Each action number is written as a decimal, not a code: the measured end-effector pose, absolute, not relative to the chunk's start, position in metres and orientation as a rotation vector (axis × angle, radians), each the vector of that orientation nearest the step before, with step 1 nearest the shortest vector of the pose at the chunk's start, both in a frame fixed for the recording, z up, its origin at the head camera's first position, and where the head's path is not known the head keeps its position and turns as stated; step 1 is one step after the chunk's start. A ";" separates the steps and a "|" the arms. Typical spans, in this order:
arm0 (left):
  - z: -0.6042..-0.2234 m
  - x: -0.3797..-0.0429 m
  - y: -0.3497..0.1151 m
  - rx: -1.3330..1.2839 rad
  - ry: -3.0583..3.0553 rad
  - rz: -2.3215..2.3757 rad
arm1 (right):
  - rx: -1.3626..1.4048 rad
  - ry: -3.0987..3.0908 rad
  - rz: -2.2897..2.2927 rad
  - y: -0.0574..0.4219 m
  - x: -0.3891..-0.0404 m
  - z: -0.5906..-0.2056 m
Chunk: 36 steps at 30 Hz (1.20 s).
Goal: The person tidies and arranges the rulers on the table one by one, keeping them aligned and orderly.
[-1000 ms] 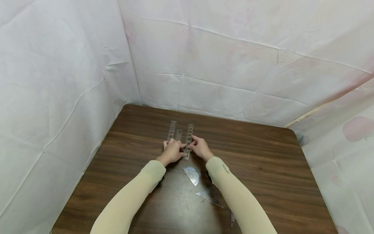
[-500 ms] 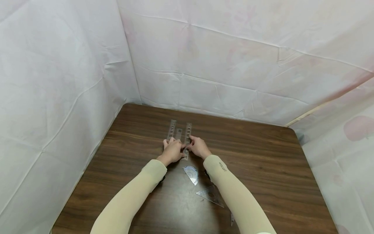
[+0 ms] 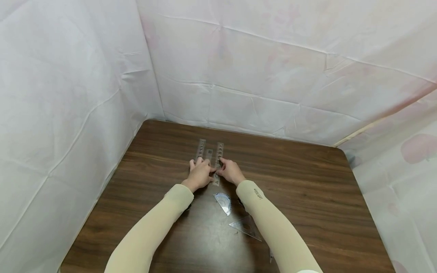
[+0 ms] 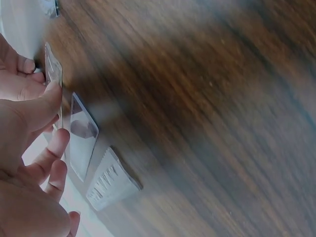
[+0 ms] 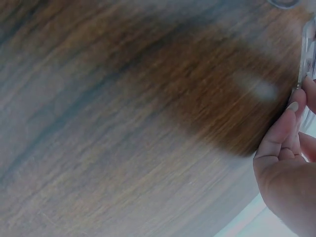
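Three clear plastic rulers lie side by side, pointing away from me. My right hand (image 3: 231,172) pinches the right-hand stencil ruler (image 3: 220,149) by its outer edge with thumb and fingertips. My left hand (image 3: 199,175) is spread out: its thumb and index finger touch the near part of that ruler. Its other fingers reach over the short middle ruler (image 3: 209,152) and the left ruler (image 3: 201,147), covering their near parts. In the left wrist view, the middle ruler (image 4: 81,143) and left ruler (image 4: 113,183) lie flat beyond the fingers.
A clear protractor (image 3: 223,203) lies nearer on the brown wooden table (image 3: 307,197). A set square (image 3: 246,227) sits by the right sleeve, and another clear piece (image 3: 271,255) is mostly hidden under that arm. White cloth walls (image 3: 239,76) enclose the table.
The right-hand ruler has slid slightly left, closer to the other two rulers, with my right hand moving along. My left hand stays in nearly the same place.
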<state>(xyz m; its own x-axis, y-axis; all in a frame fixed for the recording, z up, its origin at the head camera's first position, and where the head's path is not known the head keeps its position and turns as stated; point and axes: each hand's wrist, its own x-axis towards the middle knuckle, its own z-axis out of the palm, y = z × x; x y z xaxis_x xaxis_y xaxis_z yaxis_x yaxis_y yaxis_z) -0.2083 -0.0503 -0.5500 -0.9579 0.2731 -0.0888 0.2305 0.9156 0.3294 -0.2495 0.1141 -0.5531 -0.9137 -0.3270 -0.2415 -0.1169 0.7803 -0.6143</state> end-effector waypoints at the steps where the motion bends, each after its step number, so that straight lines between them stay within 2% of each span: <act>1: -0.550 -0.209 -0.051 0.392 2.949 0.472 | -0.341 2.638 -0.883 0.114 -0.249 -0.554; 36: -0.546 -0.204 -0.056 0.389 2.953 0.410 | -0.300 2.641 -0.879 0.112 -0.247 -0.558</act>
